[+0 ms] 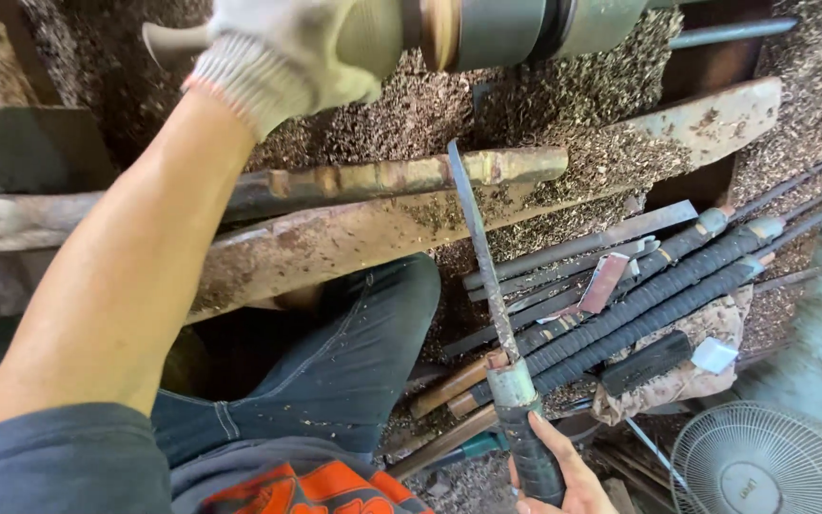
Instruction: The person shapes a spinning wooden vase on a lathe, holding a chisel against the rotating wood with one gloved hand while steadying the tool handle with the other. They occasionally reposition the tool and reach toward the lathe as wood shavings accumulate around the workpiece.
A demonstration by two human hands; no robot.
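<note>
A person at a wood lathe rests the gloved left hand (pixel 287 52) on a pale, rounded wooden workpiece (pixel 373 33) at the top of the frame, fingers curled over it in a knit cotton glove with a ribbed cuff. To the right of the piece, a grey metal chuck (pixel 525 29) carries it on the spindle.

The bare right hand (pixel 558 476), at the bottom centre, has its fingers closed around the black wrapped handle of a long turning chisel (pixel 487 276). The narrow steel blade rises toward the middle of the frame, its tip short of the workpiece and above a rusted, worn tool rest (pixel 401 176), a rough bar lying across the picture.

Fine brown shavings (pixel 544 105) blanket the lathe bed behind it. At right, a row of spare chisels (pixel 649 295) with cord-bound grips lies on a shaving-strewn surface, metal ferrules catching the light. A white wire fan guard (pixel 773 462) sits in the lower right corner; dark jeans (pixel 354 352) flecked with dust fill the lower middle.

Judging from the pose, good work here calls for seating the blade firmly on the rest before it meets the wood, with a steady hold low on the handle.
</note>
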